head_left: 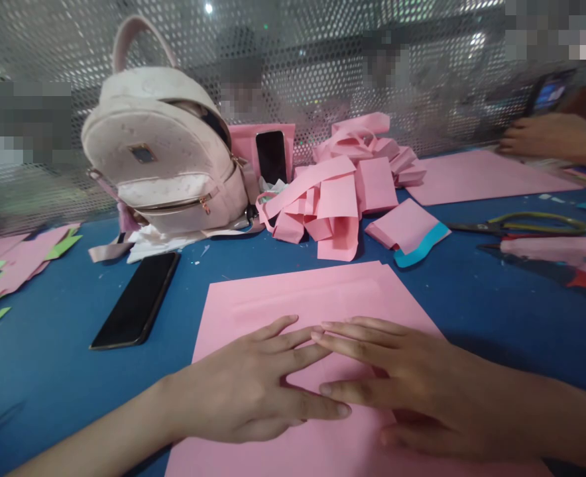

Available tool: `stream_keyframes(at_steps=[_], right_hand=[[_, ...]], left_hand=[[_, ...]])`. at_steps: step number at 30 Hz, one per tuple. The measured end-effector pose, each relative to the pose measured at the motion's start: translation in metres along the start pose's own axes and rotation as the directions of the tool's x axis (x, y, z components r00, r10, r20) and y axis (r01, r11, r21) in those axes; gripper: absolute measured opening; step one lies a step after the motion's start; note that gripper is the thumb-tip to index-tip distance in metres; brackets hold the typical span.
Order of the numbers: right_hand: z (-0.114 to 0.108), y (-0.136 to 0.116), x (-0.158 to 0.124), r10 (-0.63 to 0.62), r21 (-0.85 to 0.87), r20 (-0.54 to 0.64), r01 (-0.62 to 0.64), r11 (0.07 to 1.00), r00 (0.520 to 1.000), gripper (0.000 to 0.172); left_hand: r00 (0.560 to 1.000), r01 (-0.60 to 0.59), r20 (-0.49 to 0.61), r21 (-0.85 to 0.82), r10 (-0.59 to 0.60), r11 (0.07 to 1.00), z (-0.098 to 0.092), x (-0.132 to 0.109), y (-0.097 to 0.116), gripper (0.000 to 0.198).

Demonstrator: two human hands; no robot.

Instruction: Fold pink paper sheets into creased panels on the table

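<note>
A large sheet of pink paper lies on the blue table right in front of me, with the edge of another pink sheet showing beneath it at the top right. My left hand rests on the paper, its fingers spread and pointing right. From the other side my right hand lies over the sheet, fingers stretched out to the left. The fingertips of both hands meet and overlap near the middle of the paper. Neither hand holds anything.
Behind the sheet stand a white backpack, a phone and a heap of pink paper strips. A black phone lies left. Scissors and a pink-handled tool lie right, near another person's hand.
</note>
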State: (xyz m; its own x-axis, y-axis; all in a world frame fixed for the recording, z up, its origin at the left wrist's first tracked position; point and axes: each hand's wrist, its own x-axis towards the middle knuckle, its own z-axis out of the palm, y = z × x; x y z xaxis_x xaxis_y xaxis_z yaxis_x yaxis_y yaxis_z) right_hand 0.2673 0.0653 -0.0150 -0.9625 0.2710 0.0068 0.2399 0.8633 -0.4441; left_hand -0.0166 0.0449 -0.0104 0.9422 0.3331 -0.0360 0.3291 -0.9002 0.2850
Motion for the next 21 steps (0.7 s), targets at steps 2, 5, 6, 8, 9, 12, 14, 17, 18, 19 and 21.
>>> stream_keyframes(at_steps=[2,5,6,8,9,12,14,17,18,19,21], right_hand=[[-0.0002,-0.0003,0.0004,0.008,0.017,-0.003,-0.008,1.000,1.000,0.055],[-0.0007,-0.0011,0.0006,0.008,0.013,-0.004,-0.008,1.000,1.000,0.055],[-0.0009,-0.0013,0.0006,0.004,0.008,-0.005,-0.004,1.000,1.000,0.055],[-0.0012,-0.0015,0.0005,-0.004,-0.007,-0.004,0.004,1.000,1.000,0.056],[-0.0013,-0.0015,0.0006,-0.005,-0.015,0.002,0.005,1.000,1.000,0.056],[-0.0015,-0.0015,0.0008,-0.005,-0.039,0.020,0.006,0.999,1.000,0.056],[-0.0015,-0.0016,0.0011,-0.003,-0.042,0.023,0.004,0.999,1.000,0.056],[-0.0011,-0.0018,0.0018,0.000,-0.026,0.005,0.001,1.000,1.000,0.056],[-0.0009,-0.0019,0.0020,-0.002,-0.019,-0.006,0.002,1.000,1.000,0.055],[-0.0008,-0.0018,0.0021,-0.004,-0.015,-0.015,0.004,1.000,1.000,0.055],[-0.0005,-0.0018,0.0021,-0.008,-0.018,-0.021,0.007,1.000,1.000,0.055]], left_hand=[[0.999,-0.012,-0.031,-0.009,0.011,1.000,0.0000,0.0001,-0.0001,0.047],[0.998,-0.030,-0.057,-0.019,0.028,0.999,-0.0002,-0.0002,-0.0008,0.045],[0.998,-0.031,-0.054,-0.019,0.030,0.999,-0.0003,-0.0004,-0.0010,0.045],[0.999,-0.034,-0.041,-0.017,0.033,0.999,-0.0005,-0.0008,-0.0015,0.044],[0.999,-0.036,-0.035,-0.018,0.035,0.999,-0.0005,-0.0011,-0.0016,0.044],[0.999,-0.040,-0.032,-0.025,0.039,0.999,-0.0003,-0.0014,-0.0017,0.044],[0.999,-0.037,-0.038,-0.029,0.036,0.999,-0.0001,-0.0013,-0.0017,0.044],[0.998,-0.041,-0.042,-0.030,0.040,0.999,0.0001,-0.0010,-0.0017,0.044],[0.998,-0.042,-0.042,-0.028,0.041,0.999,0.0001,-0.0010,-0.0017,0.044],[0.998,-0.042,-0.044,-0.026,0.041,0.999,0.0000,-0.0009,-0.0017,0.044],[0.998,-0.041,-0.047,-0.023,0.039,0.999,-0.0005,-0.0008,-0.0017,0.045]])
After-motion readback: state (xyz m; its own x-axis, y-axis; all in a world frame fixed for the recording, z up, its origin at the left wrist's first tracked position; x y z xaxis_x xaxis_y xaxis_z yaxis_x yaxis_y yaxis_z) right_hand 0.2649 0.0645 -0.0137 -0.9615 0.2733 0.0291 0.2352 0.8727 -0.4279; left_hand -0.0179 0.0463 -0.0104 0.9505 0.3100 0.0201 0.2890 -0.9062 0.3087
